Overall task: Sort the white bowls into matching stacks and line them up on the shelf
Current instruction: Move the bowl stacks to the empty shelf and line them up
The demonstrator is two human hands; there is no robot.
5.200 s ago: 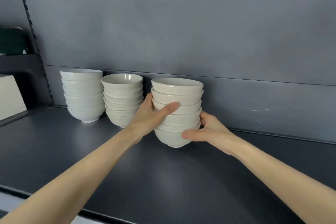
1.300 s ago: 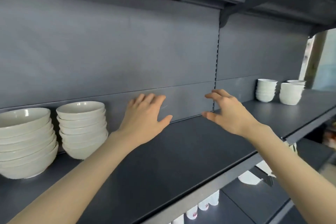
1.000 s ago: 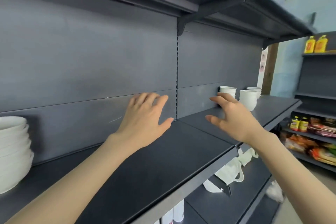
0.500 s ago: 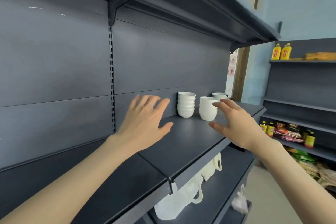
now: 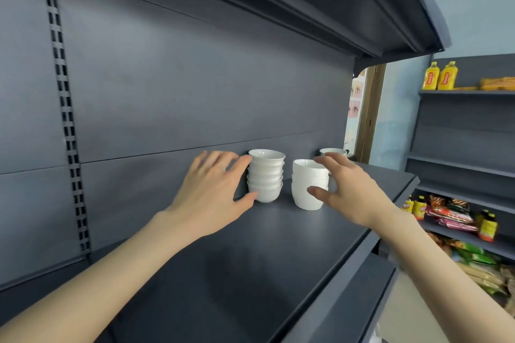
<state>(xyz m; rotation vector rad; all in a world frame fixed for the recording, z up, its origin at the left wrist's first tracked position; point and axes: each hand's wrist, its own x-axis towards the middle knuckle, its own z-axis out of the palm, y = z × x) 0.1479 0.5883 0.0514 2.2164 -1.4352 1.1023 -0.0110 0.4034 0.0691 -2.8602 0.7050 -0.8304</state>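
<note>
Two stacks of small white bowls stand on the dark grey shelf [image 5: 250,273]. The left stack [image 5: 267,175], several bowls high, sits against the back panel. The right stack [image 5: 308,184] stands a little nearer the shelf's front. My left hand [image 5: 213,192] is spread just left of the left stack, thumb and fingertips at its side. In front of the right stack hovers my right hand [image 5: 348,189], fingers spread and partly covering it. Neither hand holds anything. A further white bowl [image 5: 331,151] peeks out behind my right hand.
An upper shelf [image 5: 306,3] overhangs the bowls. The slotted upright [image 5: 67,125] runs down the back panel at the left. To the right, another shelving unit holds yellow bottles [image 5: 439,75] and packaged goods [image 5: 451,214]. A lower shelf [image 5: 370,295] juts out below.
The view has swung right along the shelf, away from the large bowl stacks. Both hands have reached the two small stacks, which now stand close in front of me.
</note>
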